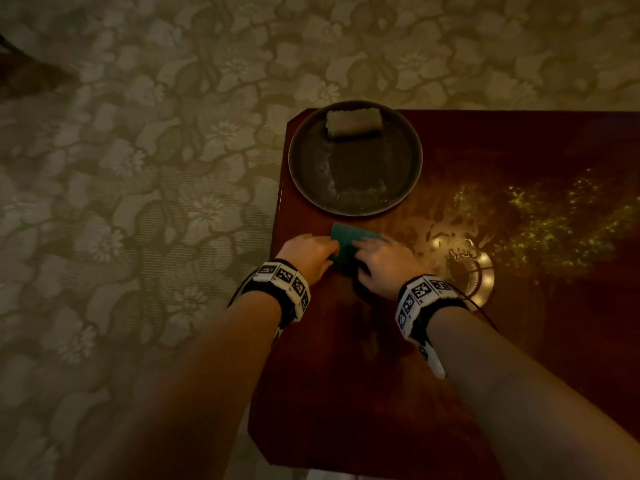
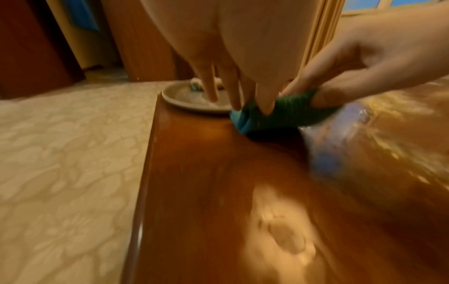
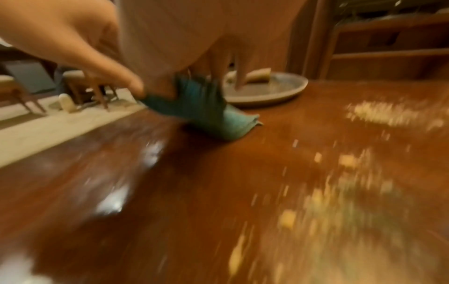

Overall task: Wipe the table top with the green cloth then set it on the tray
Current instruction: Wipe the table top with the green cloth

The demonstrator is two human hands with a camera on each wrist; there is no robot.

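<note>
The green cloth [image 1: 349, 242] lies folded on the dark red table top [image 1: 346, 375], just in front of the round grey tray [image 1: 398, 188]. My left hand [image 1: 332, 251] pinches the cloth's left edge and my right hand [image 1: 363, 249] pinches its right side. In the left wrist view my left hand [image 2: 252, 107] points its fingers down onto the cloth [image 2: 286, 113], while the right hand [image 2: 306, 96] grips it from the right. The right wrist view shows the cloth [image 3: 206, 111] bunched under my right hand [image 3: 209, 84], one end lifted by my left hand [image 3: 138, 90].
A pale sponge-like block [image 1: 353, 123] sits at the far side of the tray. Yellowish crumbs [image 1: 554, 216] are scattered over the right part of the table. A lamp's reflection [image 1: 464, 261] glares beside my right wrist. Patterned floor [image 1: 138, 202] lies beyond the table's left edge.
</note>
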